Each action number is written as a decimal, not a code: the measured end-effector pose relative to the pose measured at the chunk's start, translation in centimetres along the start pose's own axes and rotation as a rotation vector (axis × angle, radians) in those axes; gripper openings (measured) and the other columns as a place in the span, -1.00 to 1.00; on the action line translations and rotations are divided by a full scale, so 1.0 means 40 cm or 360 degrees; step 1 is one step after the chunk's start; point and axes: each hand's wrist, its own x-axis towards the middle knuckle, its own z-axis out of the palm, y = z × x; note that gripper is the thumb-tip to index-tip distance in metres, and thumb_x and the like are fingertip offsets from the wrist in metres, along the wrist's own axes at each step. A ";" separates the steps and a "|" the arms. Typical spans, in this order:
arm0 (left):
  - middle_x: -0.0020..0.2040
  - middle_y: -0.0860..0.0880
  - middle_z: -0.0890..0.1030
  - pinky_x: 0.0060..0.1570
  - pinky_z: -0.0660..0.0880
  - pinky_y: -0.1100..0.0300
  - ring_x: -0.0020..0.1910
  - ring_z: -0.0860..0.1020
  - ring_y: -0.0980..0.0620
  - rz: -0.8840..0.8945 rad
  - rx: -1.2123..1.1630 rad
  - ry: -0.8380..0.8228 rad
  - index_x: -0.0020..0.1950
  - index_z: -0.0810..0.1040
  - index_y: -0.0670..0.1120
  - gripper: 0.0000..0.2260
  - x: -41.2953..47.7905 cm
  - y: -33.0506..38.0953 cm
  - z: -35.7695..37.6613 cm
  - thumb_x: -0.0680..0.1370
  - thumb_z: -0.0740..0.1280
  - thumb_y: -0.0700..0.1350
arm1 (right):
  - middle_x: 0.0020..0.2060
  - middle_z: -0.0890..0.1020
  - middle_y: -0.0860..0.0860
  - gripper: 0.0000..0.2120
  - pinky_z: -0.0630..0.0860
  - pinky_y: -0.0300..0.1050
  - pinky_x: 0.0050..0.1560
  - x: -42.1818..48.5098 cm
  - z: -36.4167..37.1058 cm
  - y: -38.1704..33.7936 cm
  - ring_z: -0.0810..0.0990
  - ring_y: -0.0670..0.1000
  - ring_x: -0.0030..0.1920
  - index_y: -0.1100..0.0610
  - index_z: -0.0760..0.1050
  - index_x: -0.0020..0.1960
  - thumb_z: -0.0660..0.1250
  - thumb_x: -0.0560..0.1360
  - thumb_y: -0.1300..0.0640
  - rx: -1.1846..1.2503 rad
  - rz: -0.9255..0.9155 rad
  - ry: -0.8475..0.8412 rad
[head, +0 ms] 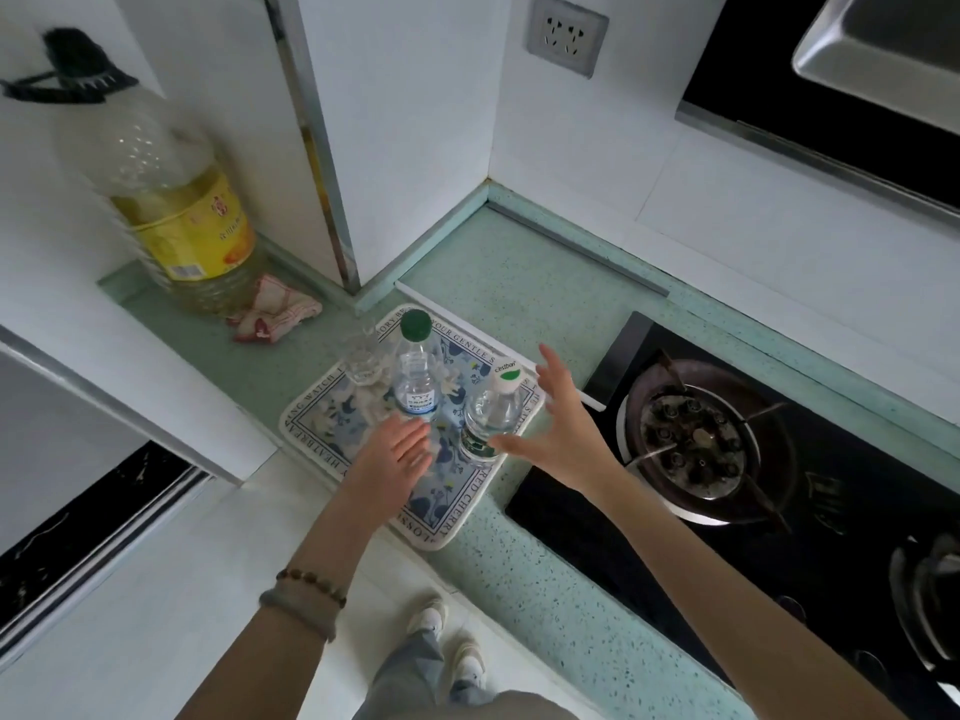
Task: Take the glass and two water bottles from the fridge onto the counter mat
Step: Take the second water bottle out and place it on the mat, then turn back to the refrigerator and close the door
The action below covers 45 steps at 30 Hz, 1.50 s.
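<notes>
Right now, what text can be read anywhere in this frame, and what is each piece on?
"cestbon": cap of the white-capped water bottle.
"OUR GENTLE", "RED CHERRY", "WATCH": border of the counter mat.
Label on the green-capped water bottle: too blurred to read.
Label on the oil jug: too blurred to read.

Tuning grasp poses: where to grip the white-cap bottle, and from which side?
Wrap the round mid-body of the white-cap bottle, below the shoulder, coming in from the side of the stove. It stands upright on the mat. The green-cap bottle stands close on its other side, and the right hand hovers open on the stove side.
</notes>
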 end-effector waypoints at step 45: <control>0.49 0.06 0.22 0.28 0.30 0.35 0.42 0.28 0.30 0.1303 0.0171 0.0265 0.50 0.05 0.24 0.00 -0.706 0.097 -0.118 0.20 0.56 0.06 | 0.52 0.17 -0.08 0.02 0.26 -0.13 0.36 -0.571 0.173 -0.264 0.20 -0.12 0.48 -0.19 -0.04 0.53 0.56 0.31 0.06 0.0364 -0.0590 0.0445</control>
